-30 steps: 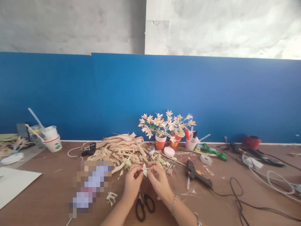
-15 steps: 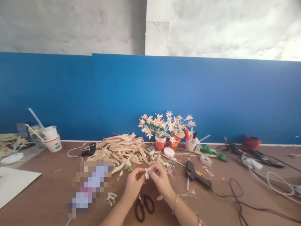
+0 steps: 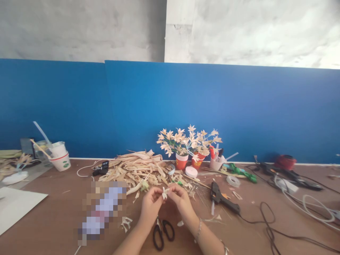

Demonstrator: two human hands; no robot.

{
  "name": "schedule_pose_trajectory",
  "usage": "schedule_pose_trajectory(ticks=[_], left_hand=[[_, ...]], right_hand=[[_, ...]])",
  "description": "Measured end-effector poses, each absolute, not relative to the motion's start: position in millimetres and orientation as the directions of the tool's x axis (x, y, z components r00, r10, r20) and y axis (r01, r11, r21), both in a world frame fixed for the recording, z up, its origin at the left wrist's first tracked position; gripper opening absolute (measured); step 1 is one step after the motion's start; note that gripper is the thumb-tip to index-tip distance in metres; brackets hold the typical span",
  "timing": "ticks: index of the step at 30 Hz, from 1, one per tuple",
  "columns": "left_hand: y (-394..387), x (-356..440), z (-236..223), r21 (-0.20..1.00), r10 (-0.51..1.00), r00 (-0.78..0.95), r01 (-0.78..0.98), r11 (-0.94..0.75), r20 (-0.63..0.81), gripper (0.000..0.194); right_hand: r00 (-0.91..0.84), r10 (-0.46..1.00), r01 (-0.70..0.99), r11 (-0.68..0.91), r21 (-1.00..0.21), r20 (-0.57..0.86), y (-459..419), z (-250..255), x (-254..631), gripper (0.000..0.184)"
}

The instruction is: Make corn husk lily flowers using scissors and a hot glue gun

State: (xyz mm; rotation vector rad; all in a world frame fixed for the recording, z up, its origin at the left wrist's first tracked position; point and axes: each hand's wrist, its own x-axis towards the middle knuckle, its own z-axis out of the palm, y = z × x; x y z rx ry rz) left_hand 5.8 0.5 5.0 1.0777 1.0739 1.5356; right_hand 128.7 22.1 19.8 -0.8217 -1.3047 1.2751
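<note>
Between my two hands is a small pale flower with pointed petals, like those in the cups behind. The fingertips of my left hand pinch it from the left. My right hand has thumb and finger closed on a petal at its right side. Below my hands, scissors with black handles lie on the brown table, their blade tips hidden by my left hand. Just beyond my fingers spreads a heap of dried husk strips.
Two red cups of husk flowers stand at the back, beside a white tape roll. A black glue gun lies right, its cord trailing. Left are white cups and a blurred-out object.
The flower has turned in my fingers, so its petals now spread toward me. My left fingers have shifted slightly. A bit of green now shows behind my right hand.
</note>
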Motion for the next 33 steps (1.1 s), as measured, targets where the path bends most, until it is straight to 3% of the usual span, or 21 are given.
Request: schedule_pose_trajectory(ticks=[21, 33], left_hand=[[-0.2, 4.1, 5.8, 0.965, 0.979, -0.169, -0.219, -0.147, 0.111, 0.019], [0.4, 4.3, 0.9, 0.982, 0.98, -0.12, -0.078, -0.171, 0.161, 0.018]], right_hand=[[-0.197, 0.972, -0.113, 0.11, -0.988, 0.13, 27.6, 12.7, 130.0, 0.023], [-0.154, 0.942, -0.004, 0.303, -0.953, 0.3, 25.2, 17.1, 130.9, 0.02]])
